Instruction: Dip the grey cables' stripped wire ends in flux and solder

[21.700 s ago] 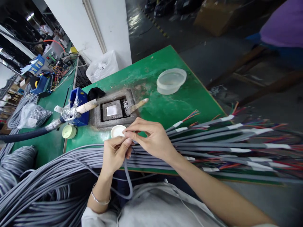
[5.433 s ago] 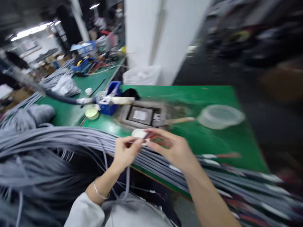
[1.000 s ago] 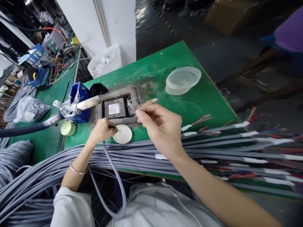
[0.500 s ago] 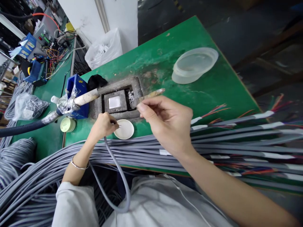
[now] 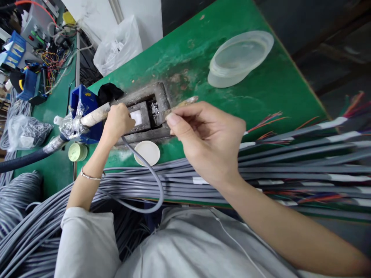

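Room: a white pillar (image 5: 147, 19) rises beyond a green table (image 5: 232, 23); the floor to the right lies in shadow.
Landmark: the grey frame (image 5: 162, 98), set on the table; soot-like stains spread over the green beyond and to its right.
Cable: a grey cable (image 5: 160, 185), its upper end at the frame's near left part, the rest looping down toward the wearer.
Left hand: the left hand (image 5: 118, 121), over the left part of the frame, fingers closed on the cable; the fingertips are hidden behind the knuckles.
Right hand: the right hand (image 5: 211, 143), at the frame's right end, thumb and forefinger pinched on a tan stick (image 5: 188, 101).
Inside the frame: a bright square (image 5: 137, 117), partly covered by the left hand; silvery flakes (image 5: 155, 111) in the slot to its right.
Near side of the frame: a white dish (image 5: 147, 153), then a thick bundle (image 5: 139, 185) of grey cables, with coloured wire ends fanning out to the right.
Left of the frame: a blue bin (image 5: 94, 128), a pale pipe (image 5: 94, 115) across it, a black cloth (image 5: 110, 93) beside it, and a small green pot (image 5: 77, 151).
Far right of the frame: a translucent tub (image 5: 222, 79).
Beyond the frame: a white bag (image 5: 120, 50) against the pillar.
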A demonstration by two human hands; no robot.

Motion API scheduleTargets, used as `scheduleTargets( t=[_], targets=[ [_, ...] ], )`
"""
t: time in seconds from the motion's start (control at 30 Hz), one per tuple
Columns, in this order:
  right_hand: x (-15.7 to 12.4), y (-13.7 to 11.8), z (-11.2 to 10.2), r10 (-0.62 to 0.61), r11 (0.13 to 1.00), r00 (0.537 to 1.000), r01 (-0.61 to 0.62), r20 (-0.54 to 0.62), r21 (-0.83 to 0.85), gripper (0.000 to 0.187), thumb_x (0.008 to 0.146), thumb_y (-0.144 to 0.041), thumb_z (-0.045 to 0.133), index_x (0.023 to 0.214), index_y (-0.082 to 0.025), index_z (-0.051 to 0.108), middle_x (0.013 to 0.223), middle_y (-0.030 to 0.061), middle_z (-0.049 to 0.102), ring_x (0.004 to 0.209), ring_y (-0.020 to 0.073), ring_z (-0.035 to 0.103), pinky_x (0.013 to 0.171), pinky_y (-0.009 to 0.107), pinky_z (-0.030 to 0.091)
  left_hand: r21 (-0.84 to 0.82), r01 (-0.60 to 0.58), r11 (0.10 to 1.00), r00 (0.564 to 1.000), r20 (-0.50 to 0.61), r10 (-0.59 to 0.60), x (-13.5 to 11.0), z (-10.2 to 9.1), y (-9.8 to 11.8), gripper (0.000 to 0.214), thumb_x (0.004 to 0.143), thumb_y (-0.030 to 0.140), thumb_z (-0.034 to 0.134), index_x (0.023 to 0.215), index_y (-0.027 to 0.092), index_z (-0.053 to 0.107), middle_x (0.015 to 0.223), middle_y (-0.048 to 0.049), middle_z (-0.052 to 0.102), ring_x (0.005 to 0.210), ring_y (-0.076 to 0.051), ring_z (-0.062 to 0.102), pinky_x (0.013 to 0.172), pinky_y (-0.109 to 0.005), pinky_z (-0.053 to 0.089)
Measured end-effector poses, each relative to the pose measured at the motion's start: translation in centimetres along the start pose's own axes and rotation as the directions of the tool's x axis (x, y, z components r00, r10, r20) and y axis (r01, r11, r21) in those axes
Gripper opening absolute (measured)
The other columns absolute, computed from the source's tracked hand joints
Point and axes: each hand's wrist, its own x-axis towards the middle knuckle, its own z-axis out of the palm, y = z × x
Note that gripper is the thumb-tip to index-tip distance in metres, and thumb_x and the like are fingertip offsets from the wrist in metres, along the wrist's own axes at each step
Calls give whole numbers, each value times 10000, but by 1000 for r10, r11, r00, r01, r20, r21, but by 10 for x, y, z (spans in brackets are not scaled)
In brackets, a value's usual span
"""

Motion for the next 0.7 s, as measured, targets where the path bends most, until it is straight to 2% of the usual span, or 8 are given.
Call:
scheduleTargets(
  t=[0.17,0.4,0.57,0.7],
  targets=[
    [1,-2,-2,-1,1000,1000,1,7,-17,126,803,-157,594,689,-202,562,601,-43,537,536,81,494,482,230,398,3,-8,1000,1000,-16,8,12,10,-3,416,630,76,533,1032,29,632,984,-211,647,1078,-356,547,911,-413,435],
    [0,-2,-2,16,1000,1000,-16,16,-17,123,817,-181,585,698,-199,557,586,-51,527,525,74,489,490,228,402,20,12,1000,999,35,-13,16,15,1,495,676,124,514,1157,17,560,1098,-225,613,1163,-368,491,984,-441,381],
    [0,-2,-2,23,999,1000,-23,8,-34,124,817,-221,595,700,-206,555,585,-49,532,526,78,498,489,228,410,26,12,1000,999,44,-14,20,16,4,438,666,101,507,1085,31,613,1024,-199,649,1117,-350,520,949,-421,407],
    [1,-5,-3,61,996,998,-61,-4,-66,151,823,-296,593,698,-216,561,612,-31,551,539,91,512,489,242,424,-4,-3,1000,999,33,3,4,-2,10,244,652,89,530,818,45,703,734,-138,673,861,-284,610,825,-366,467]
  ],
)
